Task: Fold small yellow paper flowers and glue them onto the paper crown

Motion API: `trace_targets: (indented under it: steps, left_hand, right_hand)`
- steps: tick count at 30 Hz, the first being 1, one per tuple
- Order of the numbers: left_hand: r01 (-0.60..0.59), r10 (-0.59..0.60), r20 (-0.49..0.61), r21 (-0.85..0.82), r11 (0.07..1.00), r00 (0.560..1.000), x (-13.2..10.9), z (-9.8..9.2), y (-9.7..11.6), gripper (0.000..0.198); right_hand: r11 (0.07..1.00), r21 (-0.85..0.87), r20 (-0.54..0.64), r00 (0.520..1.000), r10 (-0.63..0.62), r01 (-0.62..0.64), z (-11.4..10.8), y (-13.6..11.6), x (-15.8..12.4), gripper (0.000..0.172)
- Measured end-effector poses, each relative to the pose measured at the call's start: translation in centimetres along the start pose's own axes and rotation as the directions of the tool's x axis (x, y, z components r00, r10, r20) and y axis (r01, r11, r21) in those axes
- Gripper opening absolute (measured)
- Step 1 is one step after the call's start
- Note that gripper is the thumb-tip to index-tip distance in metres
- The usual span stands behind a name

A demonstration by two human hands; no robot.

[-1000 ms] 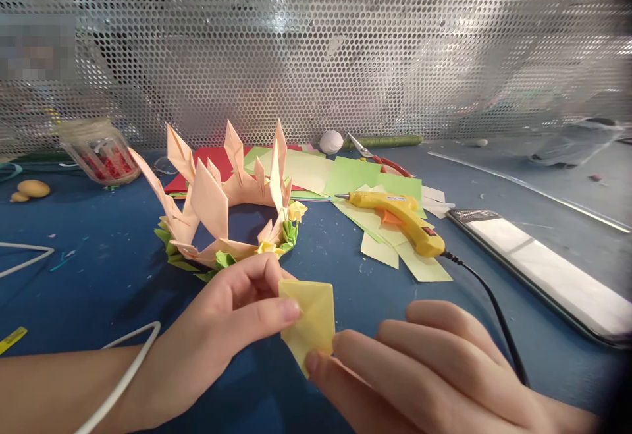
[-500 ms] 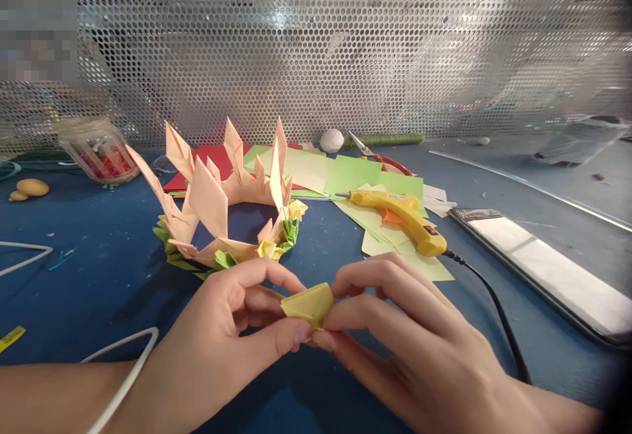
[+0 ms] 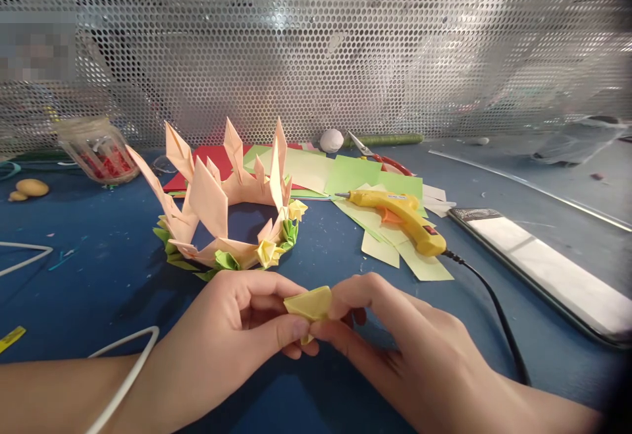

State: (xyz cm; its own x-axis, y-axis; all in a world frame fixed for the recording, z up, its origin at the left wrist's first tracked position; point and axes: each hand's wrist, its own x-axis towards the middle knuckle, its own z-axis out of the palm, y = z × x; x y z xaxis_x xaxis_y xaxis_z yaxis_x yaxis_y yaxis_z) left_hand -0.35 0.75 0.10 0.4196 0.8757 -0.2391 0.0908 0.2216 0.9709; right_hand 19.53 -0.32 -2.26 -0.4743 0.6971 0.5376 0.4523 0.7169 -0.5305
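Note:
A small folded piece of yellow paper [image 3: 310, 302] is pinched between both hands above the front of the table. My left hand [image 3: 247, 328] holds its left and lower side, the thumb pressed on the near face. At its right edge, the thumb and index finger of my right hand [image 3: 399, 342] are closed on the paper. Just beyond my left hand stands a peach folded-paper crown [image 3: 210, 197], its tall points upright. Yellow paper flowers [image 3: 269, 253] and green paper leaves [image 3: 290, 233] trim the crown's outer base.
A yellow hot glue gun [image 3: 405, 210] lies on green paper sheets [image 3: 355, 174], its black cord [image 3: 494, 302] running right. A phone [image 3: 543, 269] rests at right. Behind are scissors [image 3: 380, 157] and a perforated metal screen [image 3: 316, 45]. A glass jar [image 3: 99, 151] stands at left.
My right hand has dropped slightly, with its index finger and thumb now pinching the paper's right edge. The yellow paper has shifted a little lower. Crown and glue gun stay where they were.

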Motion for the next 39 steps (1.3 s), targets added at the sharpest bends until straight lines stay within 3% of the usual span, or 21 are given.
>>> trace_targets:
  steps: [7,11,14,17,22,30,35,39]
  left_hand:
    - [-0.051,0.050,0.004,0.083,0.995,0.999,-0.3,-0.2,0.2,0.014]
    - [-0.025,0.025,-0.004,0.000,1.000,1.000,0.0,-0.2,0.4,0.009]
    - [-0.017,0.017,-0.006,-0.074,0.997,1.000,0.2,-0.2,0.3,0.008]
    - [-0.028,0.028,-0.011,-0.046,0.999,1.000,0.1,-0.3,0.2,0.014]
    - [0.003,-0.003,0.002,0.006,1.000,1.000,-0.2,-0.4,0.2,0.014]
    - [0.060,-0.060,0.002,-0.038,0.997,0.998,0.1,-0.3,0.0,0.011]
    - [0.012,-0.014,-0.040,-0.052,0.999,0.999,0.1,-0.3,-0.2,0.016]
    - [-0.031,0.026,-0.054,-0.092,0.995,0.998,0.0,-0.5,-0.5,0.018]
  right_hand:
    - [0.996,0.084,-0.002,1.000,0.020,-0.020,-0.1,-0.1,0.4,0.016]
    - [0.988,0.151,-0.010,1.000,0.016,-0.014,-0.5,-0.2,0.8,0.016]
    - [0.988,0.144,-0.042,0.997,0.059,-0.053,-0.6,-0.1,1.0,0.013]
    - [0.985,0.144,-0.039,0.995,0.096,-0.089,-0.6,-0.1,1.1,0.014]
    - [0.979,0.183,0.009,0.996,0.088,-0.088,-0.5,0.0,0.9,0.016]
    - [0.984,0.150,-0.022,0.995,0.100,-0.095,-0.4,0.0,0.8,0.018]
    - [0.963,0.246,-0.010,0.993,0.117,-0.111,-0.5,-0.1,1.3,0.011]
    - [0.960,0.262,0.017,0.995,0.099,-0.099,-0.5,-0.2,1.2,0.017]
